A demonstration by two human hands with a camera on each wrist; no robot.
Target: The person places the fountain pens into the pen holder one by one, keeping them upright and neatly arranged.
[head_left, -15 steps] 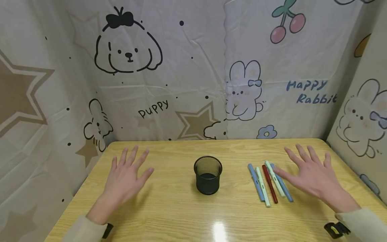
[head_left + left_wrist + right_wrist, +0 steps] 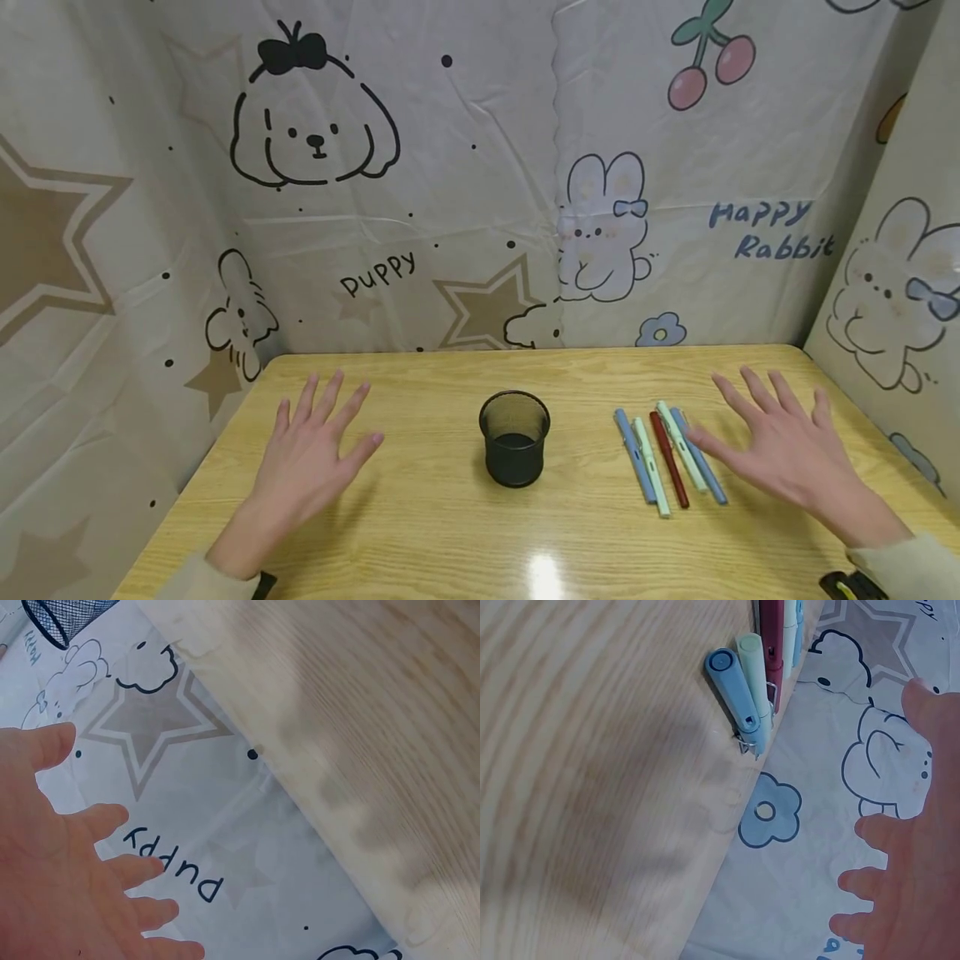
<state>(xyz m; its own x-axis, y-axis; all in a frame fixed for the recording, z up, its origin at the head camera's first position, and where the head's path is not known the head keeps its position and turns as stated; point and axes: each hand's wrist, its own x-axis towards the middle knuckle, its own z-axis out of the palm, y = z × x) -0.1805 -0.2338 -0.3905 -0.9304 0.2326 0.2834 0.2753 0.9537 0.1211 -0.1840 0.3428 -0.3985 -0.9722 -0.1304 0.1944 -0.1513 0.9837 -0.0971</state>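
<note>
My left hand point(image 2: 307, 458) hovers over the left part of the table with its fingers spread, holding nothing. On the other side, my right hand point(image 2: 791, 450) is spread in the same way, its thumb tip just right of a row of pens. A black mesh pen cup point(image 2: 514, 458) stands upright between the hands. The row has a blue pen point(image 2: 634, 454) at its left, then a pale green pen point(image 2: 651, 467), a dark red pen point(image 2: 669, 458), a second pale green pen point(image 2: 682, 447) and another blue pen point(image 2: 701, 458). In the right wrist view, the near blue pen point(image 2: 735, 690) shows its round end.
The wooden table point(image 2: 420, 533) reaches back to a printed cloth point(image 2: 480, 208) hanging behind it, with more cloth along both sides. Dark bands show at both wrists near the sleeves. A bright light reflection lies on the table's front middle.
My right hand has shifted slightly right and down in the head view, a little away from the pens. The left hand sits slightly lower. Cup and pens stay in place on the table.
</note>
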